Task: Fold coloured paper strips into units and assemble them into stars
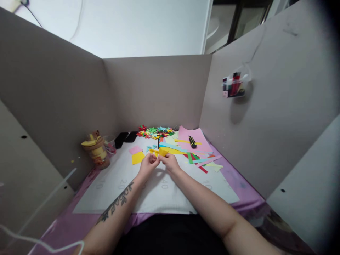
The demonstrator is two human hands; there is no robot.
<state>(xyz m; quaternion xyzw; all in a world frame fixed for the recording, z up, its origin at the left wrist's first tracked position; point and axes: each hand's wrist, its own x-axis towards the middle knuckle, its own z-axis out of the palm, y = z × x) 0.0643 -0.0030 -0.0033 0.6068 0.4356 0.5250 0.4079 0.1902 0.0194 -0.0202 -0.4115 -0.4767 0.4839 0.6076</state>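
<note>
My left hand (149, 163) and my right hand (170, 162) meet over the middle of the white sheet, both with fingers closed. Between them they pinch a folded piece of yellow paper (162, 152), its creased part rising above the right fingertips. The exact folds are too small to make out. Beyond the left hand lie a flat yellow paper square (138, 158) and a pink paper piece (135, 149). Small light-blue folded pieces (151, 147) rest just behind the fingers. Coloured paper strips (198, 159) are scattered to the right of my right hand.
Folded paper stars (155, 132) are heaped at the back. A black-and-yellow utility knife (192, 142) lies on pink paper sheets (186, 132). At the left stand a decorated pot (97, 154) and a clear plastic cup (109, 145); two black flat objects (121, 140) lie behind. Grey panels (156, 92) enclose the table.
</note>
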